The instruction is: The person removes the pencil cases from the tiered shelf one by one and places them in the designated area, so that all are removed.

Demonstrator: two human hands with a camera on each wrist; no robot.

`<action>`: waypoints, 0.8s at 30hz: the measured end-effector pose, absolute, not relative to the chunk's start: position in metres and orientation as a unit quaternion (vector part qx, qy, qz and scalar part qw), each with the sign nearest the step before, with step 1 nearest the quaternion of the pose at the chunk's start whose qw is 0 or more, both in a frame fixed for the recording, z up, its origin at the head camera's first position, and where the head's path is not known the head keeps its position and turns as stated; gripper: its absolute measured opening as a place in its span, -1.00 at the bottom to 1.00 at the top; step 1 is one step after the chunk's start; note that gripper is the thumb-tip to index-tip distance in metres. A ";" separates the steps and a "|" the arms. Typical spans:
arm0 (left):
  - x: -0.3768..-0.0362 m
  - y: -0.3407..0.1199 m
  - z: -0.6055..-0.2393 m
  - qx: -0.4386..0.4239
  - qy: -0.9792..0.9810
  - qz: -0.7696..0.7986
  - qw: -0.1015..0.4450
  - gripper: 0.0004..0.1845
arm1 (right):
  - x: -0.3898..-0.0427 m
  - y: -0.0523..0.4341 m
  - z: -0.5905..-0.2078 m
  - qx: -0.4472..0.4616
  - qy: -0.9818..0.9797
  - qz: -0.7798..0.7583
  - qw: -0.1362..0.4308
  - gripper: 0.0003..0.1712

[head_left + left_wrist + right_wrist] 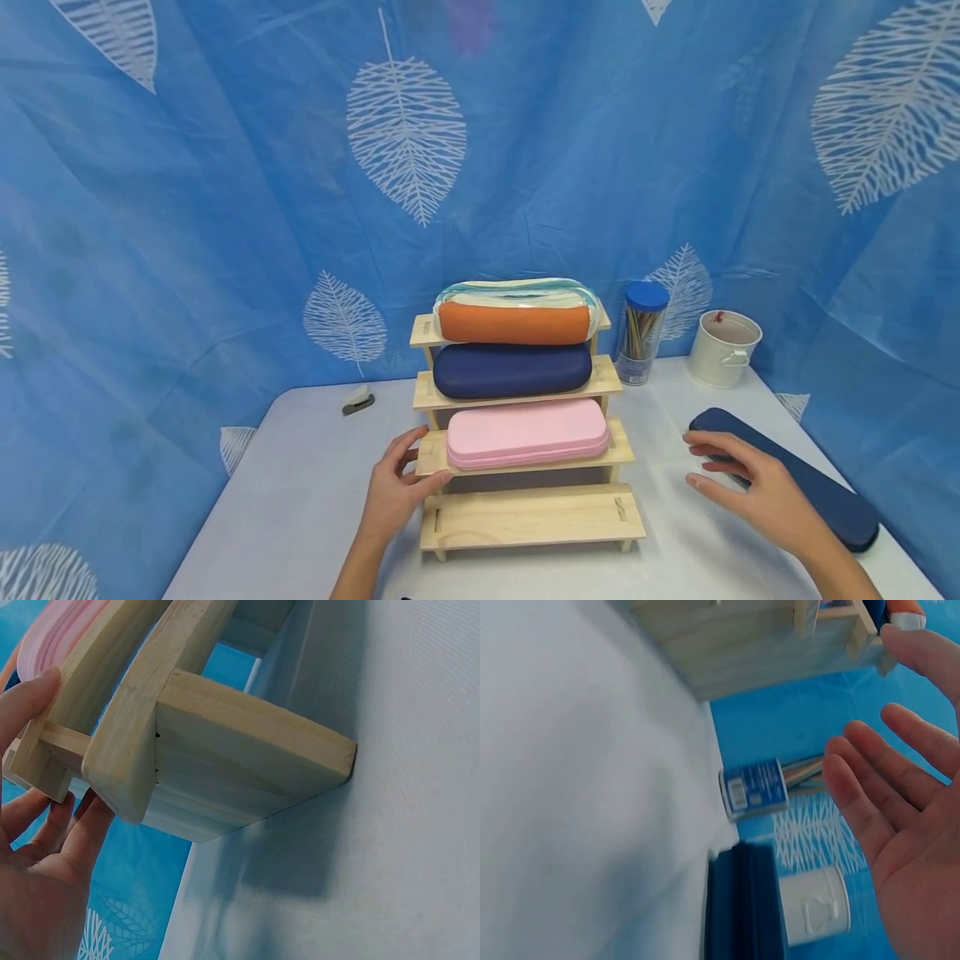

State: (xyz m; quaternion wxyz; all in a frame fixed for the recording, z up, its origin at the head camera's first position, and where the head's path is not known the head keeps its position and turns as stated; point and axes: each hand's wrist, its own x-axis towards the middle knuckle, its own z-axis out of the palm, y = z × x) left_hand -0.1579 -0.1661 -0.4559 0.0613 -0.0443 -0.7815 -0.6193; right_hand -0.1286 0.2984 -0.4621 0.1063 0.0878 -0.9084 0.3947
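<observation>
A wooden stepped rack (528,517) stands mid-table. Its top step carries an orange pouch (513,323) with a striped pouch (517,292) behind it. A navy case (512,370) lies on the second step and a pink case (527,432) on the third; the lowest step is bare. My left hand (429,457) grips the left end of the third step, thumb in front and fingers behind, as the left wrist view shows (56,739). My right hand (712,471) hovers with straight fingers over a long navy case (825,492) on the table, palm open (885,772).
A clear tube of coloured pencils (641,333) with a blue lid and a white bucket (723,348) stand right of the rack. A small grey stapler (358,401) lies at the back left. A blue leaf-print curtain hangs behind the table (300,500).
</observation>
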 end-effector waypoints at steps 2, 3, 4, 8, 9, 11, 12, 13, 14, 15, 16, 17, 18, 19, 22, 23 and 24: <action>-0.158 -0.166 -0.455 -0.044 -0.782 -0.619 0.061 -0.21 | -0.132 0.293 -0.461 0.096 -0.903 0.404 0.108 -0.39; -0.158 -0.166 -0.455 -0.044 -0.782 -0.619 0.061 -0.21 | -0.134 0.291 -0.461 0.100 -0.902 0.407 0.107 -0.39; -0.158 -0.166 -0.455 -0.045 -0.782 -0.619 0.059 -0.21 | -0.135 0.289 -0.461 0.103 -0.899 0.411 0.106 -0.39; -0.157 -0.167 -0.455 -0.046 -0.780 -0.622 0.055 -0.19 | -0.140 0.281 -0.459 0.116 -0.888 0.433 0.102 -0.39; -0.157 -0.167 -0.455 -0.046 -0.780 -0.622 0.056 -0.19 | -0.141 0.278 -0.458 0.119 -0.885 0.440 0.102 -0.40; -0.157 -0.167 -0.455 -0.045 -0.781 -0.620 0.057 -0.19 | -0.143 0.273 -0.456 0.126 -0.879 0.448 0.102 -0.40; -0.157 -0.167 -0.456 -0.045 -0.781 -0.620 0.058 -0.19 | -0.144 0.270 -0.455 0.130 -0.877 0.450 0.103 -0.40; -0.157 -0.167 -0.456 -0.044 -0.781 -0.620 0.057 -0.19 | -0.144 0.268 -0.454 0.134 -0.874 0.455 0.103 -0.40; -0.157 -0.166 -0.456 -0.044 -0.782 -0.619 0.057 -0.20 | -0.145 0.266 -0.453 0.138 -0.872 0.458 0.103 -0.40; -0.157 -0.166 -0.456 -0.045 -0.782 -0.619 0.058 -0.20 | -0.145 0.263 -0.452 0.142 -0.870 0.461 0.104 -0.40; -0.157 -0.166 -0.456 -0.046 -0.783 -0.617 0.059 -0.21 | -0.145 0.261 -0.450 0.145 -0.868 0.463 0.105 -0.40; -0.157 -0.166 -0.456 -0.047 -0.784 -0.617 0.059 -0.21 | -0.145 0.260 -0.449 0.148 -0.866 0.467 0.105 -0.41; -0.157 -0.165 -0.455 -0.048 -0.784 -0.616 0.060 -0.21 | -0.145 0.258 -0.448 0.152 -0.864 0.467 0.106 -0.41; -0.157 -0.165 -0.455 -0.047 -0.784 -0.616 0.061 -0.21 | -0.146 0.256 -0.448 0.154 -0.863 0.469 0.107 -0.41; -0.156 -0.165 -0.455 -0.046 -0.785 -0.615 0.064 -0.22 | -0.147 0.251 -0.447 0.161 -0.860 0.472 0.111 -0.40; -0.156 -0.165 -0.455 -0.046 -0.785 -0.615 0.065 -0.22 | -0.147 0.250 -0.447 0.165 -0.858 0.473 0.112 -0.39; -0.156 -0.165 -0.456 -0.046 -0.784 -0.616 0.065 -0.22 | -0.148 0.248 -0.448 0.169 -0.856 0.475 0.114 -0.38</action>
